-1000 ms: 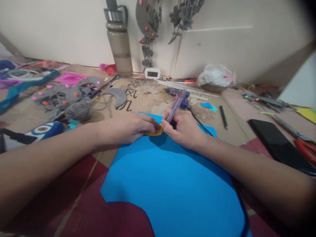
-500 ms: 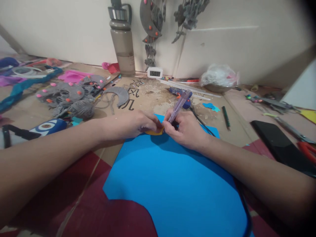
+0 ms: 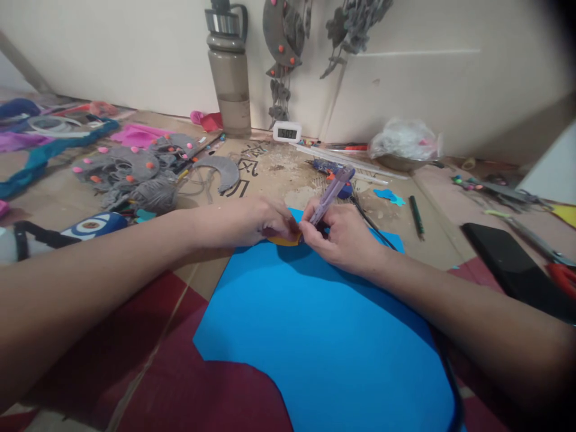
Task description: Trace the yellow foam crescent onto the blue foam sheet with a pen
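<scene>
A large blue sheet (image 3: 324, 324) with a curved cut-out edge lies in front of me. Near its far edge, the curled fingers of my left hand (image 3: 256, 222) press a small yellow-orange piece (image 3: 284, 240) against the sheet. My right hand (image 3: 342, 237) is closed around a light purple pen (image 3: 332, 193), tilted with its lower end down beside the yellow piece. The pen's tip is hidden by my fingers, and most of the yellow piece lies under my left hand.
Behind the sheet are a blue glue gun (image 3: 330, 171), a small digital clock (image 3: 287, 131) and a tall bottle (image 3: 228, 90). Grey felt pieces (image 3: 130, 168) and yarn lie left. To the right are a dark green pencil (image 3: 416, 217), blue scraps (image 3: 389, 196), a black phone (image 3: 508, 258) and scissors (image 3: 540, 243).
The whole view has shifted slightly, so everything appears a little further right. Both hands keep the same hold on the pen and the yellow piece.
</scene>
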The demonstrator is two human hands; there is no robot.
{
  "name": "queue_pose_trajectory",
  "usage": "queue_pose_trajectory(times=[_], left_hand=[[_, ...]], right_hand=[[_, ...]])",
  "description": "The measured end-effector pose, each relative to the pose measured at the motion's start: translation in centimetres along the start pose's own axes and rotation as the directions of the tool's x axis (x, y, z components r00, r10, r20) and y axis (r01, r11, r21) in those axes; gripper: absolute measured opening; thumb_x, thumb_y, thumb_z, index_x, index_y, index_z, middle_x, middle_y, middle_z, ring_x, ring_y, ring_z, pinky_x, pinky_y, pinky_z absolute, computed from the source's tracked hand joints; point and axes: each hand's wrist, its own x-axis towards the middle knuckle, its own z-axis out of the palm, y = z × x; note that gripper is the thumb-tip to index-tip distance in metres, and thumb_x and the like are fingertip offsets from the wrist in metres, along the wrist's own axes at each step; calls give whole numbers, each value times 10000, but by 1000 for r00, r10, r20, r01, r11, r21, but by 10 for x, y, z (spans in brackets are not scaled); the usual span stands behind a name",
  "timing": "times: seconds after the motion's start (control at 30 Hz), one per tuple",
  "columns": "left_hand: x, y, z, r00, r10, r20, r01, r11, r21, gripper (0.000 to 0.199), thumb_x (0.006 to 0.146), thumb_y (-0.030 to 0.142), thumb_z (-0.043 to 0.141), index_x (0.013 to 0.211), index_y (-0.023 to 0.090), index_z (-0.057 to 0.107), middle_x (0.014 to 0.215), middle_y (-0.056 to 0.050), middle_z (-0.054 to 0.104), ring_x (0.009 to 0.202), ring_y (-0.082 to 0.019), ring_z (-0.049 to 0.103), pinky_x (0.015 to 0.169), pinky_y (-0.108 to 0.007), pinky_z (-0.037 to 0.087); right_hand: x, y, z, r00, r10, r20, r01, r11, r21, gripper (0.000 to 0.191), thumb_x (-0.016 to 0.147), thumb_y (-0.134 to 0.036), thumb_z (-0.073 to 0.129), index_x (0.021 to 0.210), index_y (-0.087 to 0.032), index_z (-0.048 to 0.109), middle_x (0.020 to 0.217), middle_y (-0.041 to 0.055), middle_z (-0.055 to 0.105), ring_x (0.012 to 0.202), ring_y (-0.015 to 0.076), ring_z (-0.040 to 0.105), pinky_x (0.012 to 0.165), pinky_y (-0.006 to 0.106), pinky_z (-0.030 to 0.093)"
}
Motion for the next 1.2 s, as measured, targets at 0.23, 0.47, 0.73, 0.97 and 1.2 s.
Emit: queue_pose_trajectory(times=[0.23, 0.47, 0.73, 0.97, 1.2], left_hand=[[-2, -1, 0, 1000, 1, 19, -1, 1000, -5, 258, 932, 45, 522, 935, 175, 745, 1104, -79, 748, 1041, -155, 673, 930, -255, 506], [-3, 4, -2, 999, -33, 39, 34, 999, -31, 250, 948, 59, 515, 958, 163, 742, 1122, -81, 742, 1044, -152, 667, 926, -256, 505], [1, 11, -7, 989, -94, 113, 92, 995, 21, 265, 940, 36, 520, 916, 180, 742, 1100, -46, 741, 1042, -150, 657, 937, -242, 479], [-1, 6, -6, 990, -83, 114, 78, 996, 48, 246, 935, 35, 535, 926, 163, 744, 1076, -48, 734, 992, -151, 660, 886, -238, 481], [-2, 5, -7, 985, -102, 137, 96, 994, 51, 279, 910, 14, 522, 901, 186, 741, 1068, -53, 730, 985, -161, 657, 864, -254, 494]], right_hand=[[1, -2, 0, 1000, -14, 10, 14, 1000, 16, 229, 887, -279, 481, 740, -162, 612, 668, 31, 613, 606, 134, 544, 629, 286, 395], [1, -3, 0, 1000, -16, 14, 16, 1000, 12, 221, 886, -279, 488, 731, -170, 600, 667, 29, 606, 614, 134, 540, 627, 283, 394], [3, -6, 1, 999, -18, 30, 17, 999, 32, 201, 881, -273, 507, 737, -168, 599, 665, 19, 606, 606, 123, 538, 629, 273, 398], [5, -8, 3, 999, -40, 19, 40, 999, 38, 186, 875, -262, 509, 735, -172, 592, 650, 12, 596, 601, 125, 531, 618, 273, 393], [6, -11, 4, 998, -66, 15, 66, 997, 41, 173, 878, -257, 504, 737, -184, 574, 642, 0, 574, 593, 120, 510, 613, 273, 383]])
